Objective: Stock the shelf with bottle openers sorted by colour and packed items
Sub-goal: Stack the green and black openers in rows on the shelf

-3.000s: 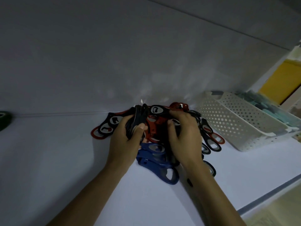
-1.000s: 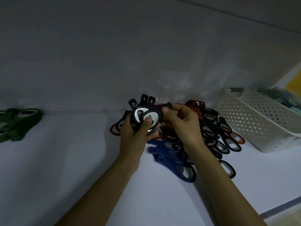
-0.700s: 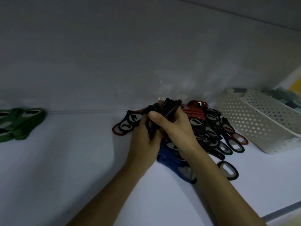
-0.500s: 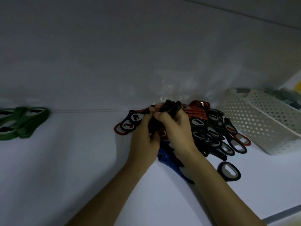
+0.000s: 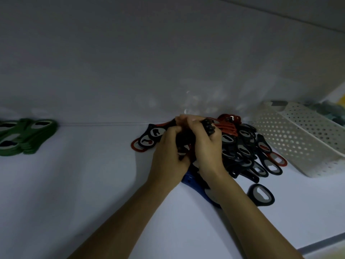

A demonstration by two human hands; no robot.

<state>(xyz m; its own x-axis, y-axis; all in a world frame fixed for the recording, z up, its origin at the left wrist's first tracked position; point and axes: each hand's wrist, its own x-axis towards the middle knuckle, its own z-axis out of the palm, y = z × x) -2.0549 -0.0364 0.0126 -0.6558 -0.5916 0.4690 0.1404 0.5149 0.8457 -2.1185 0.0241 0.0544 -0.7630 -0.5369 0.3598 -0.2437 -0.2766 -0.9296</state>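
Note:
A mixed pile of bottle openers (image 5: pixel 242 148), black, red and blue, lies on the white shelf (image 5: pixel 93 193) against the back wall. Over its left part my left hand (image 5: pixel 168 152) and my right hand (image 5: pixel 207 146) together grip a stack of black bottle openers (image 5: pixel 207 126), whose ends stick out above my right fingers. Blue openers (image 5: pixel 188 179) show under my wrists. One black opener (image 5: pixel 262 194) lies apart at the front right. A sorted stack of green openers (image 5: pixel 24 137) sits at the far left.
A white perforated basket (image 5: pixel 298 141) stands at the right beside the pile, with grey-green items (image 5: pixel 332 111) behind it. The shelf's front edge (image 5: pixel 321 243) runs across the lower right corner. The back wall is close behind the pile.
The stack of black openers, held up flat in my left hand a second ago, is now turned on edge and squeezed between both hands low over the pile.

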